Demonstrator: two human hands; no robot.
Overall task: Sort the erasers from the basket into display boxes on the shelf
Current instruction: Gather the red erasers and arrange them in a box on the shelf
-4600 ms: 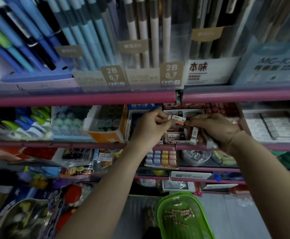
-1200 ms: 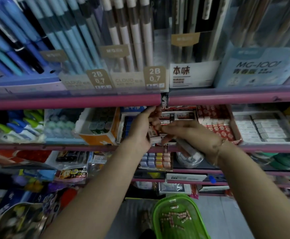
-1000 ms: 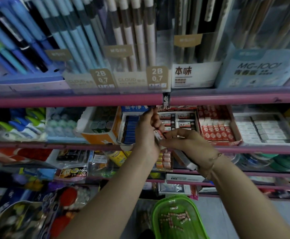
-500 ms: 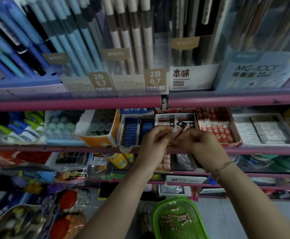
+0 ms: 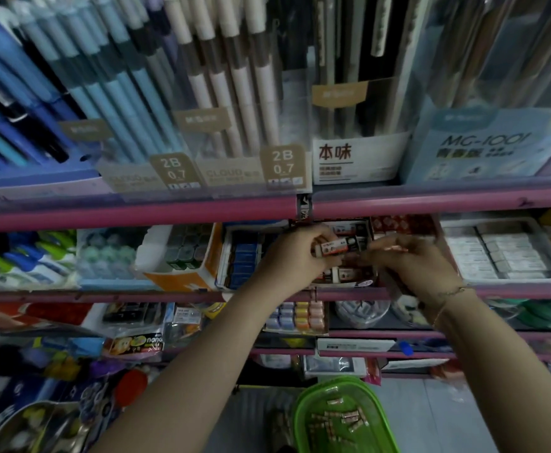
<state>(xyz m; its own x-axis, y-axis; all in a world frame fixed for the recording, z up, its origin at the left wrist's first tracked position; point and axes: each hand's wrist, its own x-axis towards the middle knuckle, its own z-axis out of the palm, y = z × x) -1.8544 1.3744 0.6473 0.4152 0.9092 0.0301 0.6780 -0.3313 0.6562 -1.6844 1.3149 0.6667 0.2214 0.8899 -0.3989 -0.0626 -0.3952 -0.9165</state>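
Half a second ago both hands met low at the shelf rail around an eraser; now they have risen over the middle box [image 5: 354,253], so this eraser looks about to be slotted in. The left hand [image 5: 295,256] curls around one end of the eraser [image 5: 331,247], pinching it above the box. The right hand [image 5: 408,261] is blurred; its fingers reach toward the other end, but whether it grips I cannot tell. More erasers wait in the green basket [image 5: 303,416] below.
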